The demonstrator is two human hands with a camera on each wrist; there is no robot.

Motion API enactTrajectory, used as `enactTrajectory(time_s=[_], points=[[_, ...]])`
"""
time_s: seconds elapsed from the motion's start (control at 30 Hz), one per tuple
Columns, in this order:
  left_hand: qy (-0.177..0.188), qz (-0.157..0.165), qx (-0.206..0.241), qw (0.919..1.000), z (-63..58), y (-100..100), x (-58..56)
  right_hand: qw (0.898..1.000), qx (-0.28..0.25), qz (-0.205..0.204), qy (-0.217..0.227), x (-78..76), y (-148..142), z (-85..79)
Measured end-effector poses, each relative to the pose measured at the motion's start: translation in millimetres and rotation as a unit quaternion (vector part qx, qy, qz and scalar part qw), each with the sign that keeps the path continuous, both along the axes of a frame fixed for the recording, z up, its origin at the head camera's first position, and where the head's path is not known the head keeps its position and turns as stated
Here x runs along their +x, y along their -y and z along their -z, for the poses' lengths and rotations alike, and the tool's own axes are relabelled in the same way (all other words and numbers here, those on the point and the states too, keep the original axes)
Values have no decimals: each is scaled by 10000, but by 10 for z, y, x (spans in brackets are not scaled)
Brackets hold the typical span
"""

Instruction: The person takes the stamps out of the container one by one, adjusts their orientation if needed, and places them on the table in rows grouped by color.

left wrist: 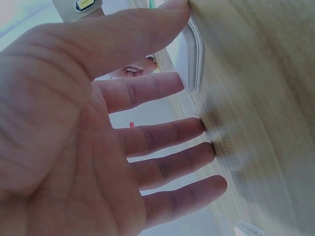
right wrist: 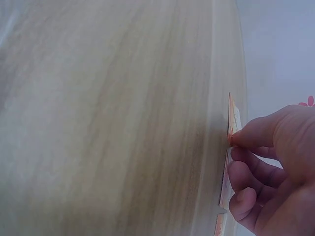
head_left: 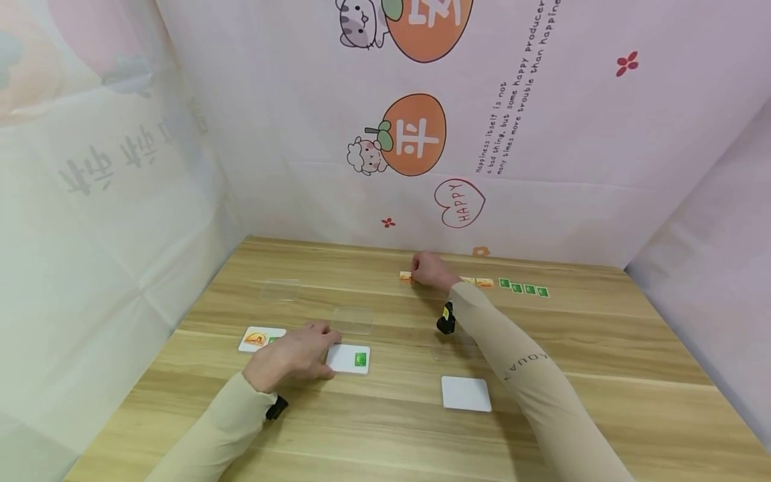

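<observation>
One two-picture card [head_left: 255, 339] looks finished; the left hand [head_left: 296, 353] grips a green-only card [head_left: 345, 359], the right hand [head_left: 430, 270] pinches an orange piece [right wrist: 232, 120]; a blank card [head_left: 466, 393] remains.

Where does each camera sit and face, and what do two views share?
Head: on the head, facing forward and down at the table; left grip, right grip and both sleeves show.
Left wrist: on that wrist, facing along the palm toward the card stack; left grip large, right grip small behind.
Right wrist: on that wrist, facing the table and the pinched orange card; only the right grip shows.
Shared: head and left wrist both show the card stack.
</observation>
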State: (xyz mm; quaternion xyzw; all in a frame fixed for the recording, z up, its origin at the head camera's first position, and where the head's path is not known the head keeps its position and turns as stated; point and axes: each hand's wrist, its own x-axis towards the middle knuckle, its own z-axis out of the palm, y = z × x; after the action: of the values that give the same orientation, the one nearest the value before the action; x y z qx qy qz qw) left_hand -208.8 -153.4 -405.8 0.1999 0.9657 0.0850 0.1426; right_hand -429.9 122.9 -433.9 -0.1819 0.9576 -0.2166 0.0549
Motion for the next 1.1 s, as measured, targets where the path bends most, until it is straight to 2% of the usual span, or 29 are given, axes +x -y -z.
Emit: enactTrajectory(time_s=[0.27,0.47,0.83,1.1], points=[[42,-34,45,10000,3,6,-1,10000,8,41,-3,-22,9,23],[50,-41,59,10000,-4,0,3,9999,-80,68,-66,36,6,-16],[16,-9,59,10000,-10,-5,7,9994,-184,-5,-303,290,78,-97],[-28,9,74,10000,-13,-3,2,9975,-160,-302,-614,411,158,-92]])
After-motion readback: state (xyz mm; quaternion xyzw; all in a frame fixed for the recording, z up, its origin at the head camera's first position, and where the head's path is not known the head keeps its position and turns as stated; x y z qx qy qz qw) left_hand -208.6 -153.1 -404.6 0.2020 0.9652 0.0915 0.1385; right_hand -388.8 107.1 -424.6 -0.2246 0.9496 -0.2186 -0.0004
